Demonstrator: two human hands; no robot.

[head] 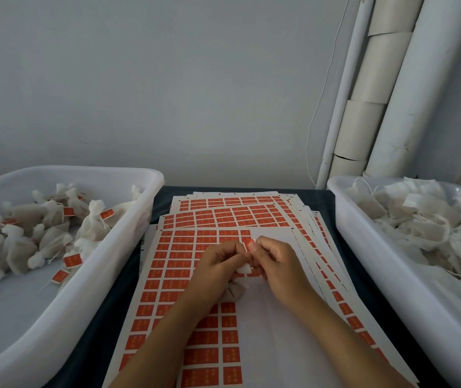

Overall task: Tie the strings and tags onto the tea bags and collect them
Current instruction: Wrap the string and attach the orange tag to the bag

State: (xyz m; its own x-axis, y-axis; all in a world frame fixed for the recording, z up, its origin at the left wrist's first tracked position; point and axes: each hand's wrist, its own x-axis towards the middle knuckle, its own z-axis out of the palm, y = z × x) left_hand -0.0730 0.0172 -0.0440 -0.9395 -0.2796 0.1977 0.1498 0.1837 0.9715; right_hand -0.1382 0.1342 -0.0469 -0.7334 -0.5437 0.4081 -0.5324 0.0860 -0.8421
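Observation:
Both hands meet over a stack of red tag sticker sheets (179, 264) in the middle of the table. My left hand (218, 264) grips a white tea bag (236, 288), whose gathered top sticks out between the hands. My right hand (277, 261) pinches a small red tag (251, 243) at its fingertips, right beside the left thumb. The string itself is too thin to make out. The top sheet has a bare white area on its right side.
A white bin (128, 236) on the left holds several tied tea bags with red tags (72, 260). A white bin (363, 247) on the right is piled with untagged tea bags (419, 219). White pipes and cardboard tubes (369, 93) stand at the back right against the wall.

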